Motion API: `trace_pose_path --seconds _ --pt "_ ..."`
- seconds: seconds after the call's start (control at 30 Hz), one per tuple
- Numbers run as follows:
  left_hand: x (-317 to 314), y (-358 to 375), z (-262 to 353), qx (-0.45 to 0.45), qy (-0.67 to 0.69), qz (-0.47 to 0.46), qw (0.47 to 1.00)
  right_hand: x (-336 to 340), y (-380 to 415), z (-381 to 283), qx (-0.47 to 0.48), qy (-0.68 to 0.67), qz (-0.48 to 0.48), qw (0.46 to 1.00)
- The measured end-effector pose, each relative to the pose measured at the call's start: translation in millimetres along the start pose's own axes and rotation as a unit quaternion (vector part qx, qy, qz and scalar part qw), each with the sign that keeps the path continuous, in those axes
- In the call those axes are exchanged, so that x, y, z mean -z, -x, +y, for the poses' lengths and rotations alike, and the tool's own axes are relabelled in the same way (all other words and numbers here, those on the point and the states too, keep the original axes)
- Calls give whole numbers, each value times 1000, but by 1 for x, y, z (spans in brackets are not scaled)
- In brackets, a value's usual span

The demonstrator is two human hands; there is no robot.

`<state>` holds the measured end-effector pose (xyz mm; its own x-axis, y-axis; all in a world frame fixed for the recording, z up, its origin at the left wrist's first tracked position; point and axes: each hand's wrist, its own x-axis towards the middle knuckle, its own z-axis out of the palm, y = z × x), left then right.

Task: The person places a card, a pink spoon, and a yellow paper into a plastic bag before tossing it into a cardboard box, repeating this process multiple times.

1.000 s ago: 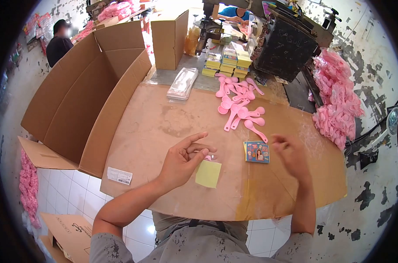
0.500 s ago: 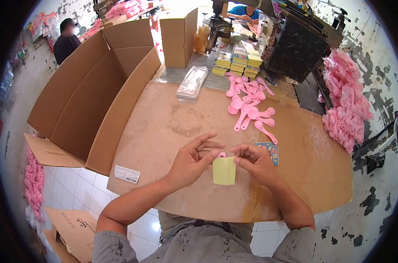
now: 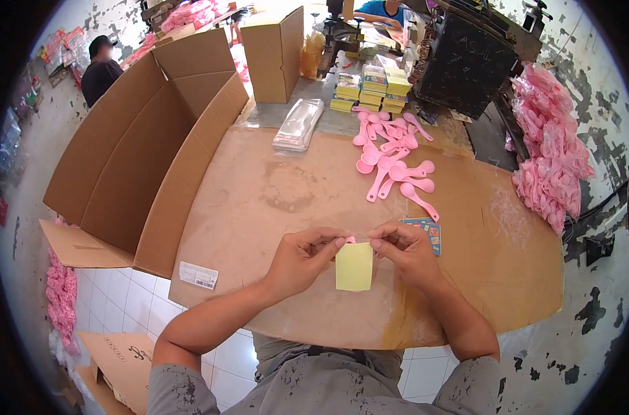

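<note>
Between my two hands hangs a pale yellow card [image 3: 354, 267], in what looks like a clear plastic bag; the film is hard to make out. A bit of a pink spoon [image 3: 350, 240] shows at the card's top edge, the rest hidden behind it. My left hand [image 3: 302, 257] pinches the upper left corner with thumb and fingers. At the upper right corner, my right hand [image 3: 406, 253] is closed in a similar pinch. A blue printed card [image 3: 431, 235] lies just beyond the right hand, partly covered by it. Several loose pink spoons [image 3: 396, 169] are heaped farther up the table.
A large open cardboard box [image 3: 155, 173] stands on the left. Clear plastic bags [image 3: 299, 126] lie stacked beyond my hands, near piles of cards [image 3: 373, 88]. A black machine [image 3: 460, 62] is at the back right, beside bundled pink spoons [image 3: 550, 152]. Two other people are farther off.
My left fingers, spread before, have closed in at the top of the card. The card now faces me flatter and squarer. The view has shifted slightly.
</note>
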<state>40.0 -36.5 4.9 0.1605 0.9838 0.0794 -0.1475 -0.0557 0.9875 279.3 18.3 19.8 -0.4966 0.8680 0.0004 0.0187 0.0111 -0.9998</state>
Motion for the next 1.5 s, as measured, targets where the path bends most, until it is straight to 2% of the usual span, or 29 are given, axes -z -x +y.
trace_pose_path --seconds 0.1,0.2,0.3,0.4,0.5,0.6,0.7,0.8,0.9,1.0,1.1,1.2,1.3,1.4,1.5 --pt "0 1 -2 -21 13 2 1000 7 -2 8 25 -8 -13 1000" --pt "6 2 2 -60 -78 -22 995 10 -5 10 55 -17 -29 998" --pt "10 1 3 -73 -112 -38 990 14 -6 15 59 -1 -32 998" --pt "9 0 -1 -81 -74 -34 993 16 -5 11 26 1 -28 999" --pt "13 -2 -5 -68 -40 -35 996 9 -2 5 36 -3 -25 999" --pt "8 -2 -6 -12 -3 -19 1000 10 -2 15 3 9 -12 1000" --pt "5 -1 1 42 -47 -22 998 9 -3 13 9 5 -9 1000" --pt "6 -3 -2 43 -44 -34 998 11 -3 12 2 18 -13 1000" --pt "7 -3 -2 49 -52 -33 997 14 -5 16 26 17 -30 999" --pt "5 -3 -1 14 -45 -33 998 14 -4 15 42 39 -44 997" --pt "7 -3 -7 3 -22 -28 999 8 -5 17 66 12 -33 997" --pt "9 -1 -3 -13 -59 -15 998 5 -6 22 125 57 -15 990" --pt "12 -1 1 -28 -62 -5 998 2 -2 15 98 48 -82 991" --pt "14 1 5 -31 -101 7 994 0 -4 24 39 -23 -79 996" --pt "23 -3 1 -33 -105 6 994 1 -6 24 58 -2 -46 997"
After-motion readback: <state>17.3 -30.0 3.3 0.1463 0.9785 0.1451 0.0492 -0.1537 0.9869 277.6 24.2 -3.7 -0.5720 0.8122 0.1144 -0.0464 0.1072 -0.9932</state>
